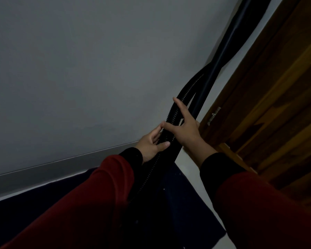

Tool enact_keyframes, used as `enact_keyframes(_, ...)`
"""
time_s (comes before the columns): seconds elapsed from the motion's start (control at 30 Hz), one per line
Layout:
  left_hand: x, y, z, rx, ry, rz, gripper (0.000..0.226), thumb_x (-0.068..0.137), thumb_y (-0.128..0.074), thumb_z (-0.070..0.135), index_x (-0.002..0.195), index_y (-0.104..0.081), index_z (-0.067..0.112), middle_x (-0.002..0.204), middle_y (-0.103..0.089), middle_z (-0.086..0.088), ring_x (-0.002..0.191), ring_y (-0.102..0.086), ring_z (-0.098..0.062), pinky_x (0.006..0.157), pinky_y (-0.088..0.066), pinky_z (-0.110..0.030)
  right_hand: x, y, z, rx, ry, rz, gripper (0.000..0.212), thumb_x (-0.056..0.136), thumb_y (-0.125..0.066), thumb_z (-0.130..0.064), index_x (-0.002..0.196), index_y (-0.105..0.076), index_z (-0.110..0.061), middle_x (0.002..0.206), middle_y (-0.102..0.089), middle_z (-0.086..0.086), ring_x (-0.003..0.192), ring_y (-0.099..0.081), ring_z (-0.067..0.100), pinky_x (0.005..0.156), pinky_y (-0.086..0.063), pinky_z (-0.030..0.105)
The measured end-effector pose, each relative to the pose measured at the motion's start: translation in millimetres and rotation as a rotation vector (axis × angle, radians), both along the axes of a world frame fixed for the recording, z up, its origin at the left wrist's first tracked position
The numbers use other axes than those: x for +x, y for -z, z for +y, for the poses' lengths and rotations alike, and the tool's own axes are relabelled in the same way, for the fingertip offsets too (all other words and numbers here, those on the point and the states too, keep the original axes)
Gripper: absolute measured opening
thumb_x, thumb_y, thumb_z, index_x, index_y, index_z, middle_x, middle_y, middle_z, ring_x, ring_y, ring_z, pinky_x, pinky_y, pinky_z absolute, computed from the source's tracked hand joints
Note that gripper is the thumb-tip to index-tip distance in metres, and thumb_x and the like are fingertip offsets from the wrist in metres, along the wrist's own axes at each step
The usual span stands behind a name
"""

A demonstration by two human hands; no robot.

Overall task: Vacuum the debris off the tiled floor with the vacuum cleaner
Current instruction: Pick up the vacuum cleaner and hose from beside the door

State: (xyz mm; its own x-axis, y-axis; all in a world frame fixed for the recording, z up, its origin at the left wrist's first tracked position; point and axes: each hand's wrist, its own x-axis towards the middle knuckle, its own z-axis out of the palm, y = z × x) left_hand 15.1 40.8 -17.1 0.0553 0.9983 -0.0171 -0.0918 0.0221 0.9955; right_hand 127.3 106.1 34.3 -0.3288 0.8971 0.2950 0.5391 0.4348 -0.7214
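The black ribbed hose (171, 121) is disappearing downward into darkness between the red sleeves (90, 200), so its near end cannot be made out. The dark tube (221, 60) beside it is running off the top edge at the far right. The left hand (152, 142) is hiding part of the hose, and the right hand (185, 126) is covering another stretch. The wooden door (276, 105) is being cut off by the right edge.

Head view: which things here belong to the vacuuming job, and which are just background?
Job:
- ribbed black hose
- smooth dark tube
- left hand, gripping the hose
- right hand, fingers on the hose

Background:
- grey wall
- wooden door
- dark mat
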Motion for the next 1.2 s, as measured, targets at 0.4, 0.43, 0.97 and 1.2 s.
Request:
enact_keyframes(0.4,-116.5,15.9,-149.1,-0.433,0.493,0.713,0.126,0.025,-0.07,0.081,0.132,-0.01,0.05,0.097,-0.056,0.02,0.08,-0.056,0.015,0.07,-0.04,0.001,-26.0,-21.0,-56.1,0.188,-0.117,-0.105,0.074,0.08,-0.072,-0.027,0.14,-0.035,-0.049,0.128,-0.041,-0.016,0.111,-0.025,0.014,0.099,-0.025,0.031)
enact_keyframes(0.43,-119.9,16.6,-157.6,-0.449,0.513,0.704,0.127,0.023,-0.069,0.081,0.131,-0.009,0.05,0.093,-0.059,0.022,0.076,-0.057,0.019,0.068,-0.04,0.002,-31.5,-22.7,-60.7,0.208,-0.142,-0.117,0.073,0.08,-0.072,-0.027,0.139,-0.036,-0.049,0.125,-0.043,-0.014,0.112,-0.027,0.018,0.099,-0.026,0.031)
enact_keyframes(0.97,-132.5,30.5,-232.4,-0.485,0.399,0.25,0.076,0.088,-0.057,-0.006,0.127,-0.025,0.052,0.071,-0.062,-0.002,0.053,-0.061,-0.005,0.053,-0.055,-0.022,-73.1,-35.2,-113.3,0.484,-0.427,-0.267,0.068,0.074,-0.077,-0.026,0.134,-0.048,-0.042,0.108,-0.047,-0.012,0.105,-0.032,0.026,0.097,-0.03,0.034)
enact_keyframes(1.2,-124.5,-12.3,-213.6,-0.51,0.371,0.388,0.075,0.087,-0.06,-0.001,0.136,-0.026,0.044,0.053,-0.061,0.008,0.046,-0.056,-0.001,0.05,-0.051,-0.018,-78.9,-60.7,-109.9,0.469,-0.46,-0.356,0.064,0.073,-0.078,-0.025,0.131,-0.054,-0.039,0.108,-0.054,-0.006,0.103,-0.032,0.024,0.098,-0.03,0.038)
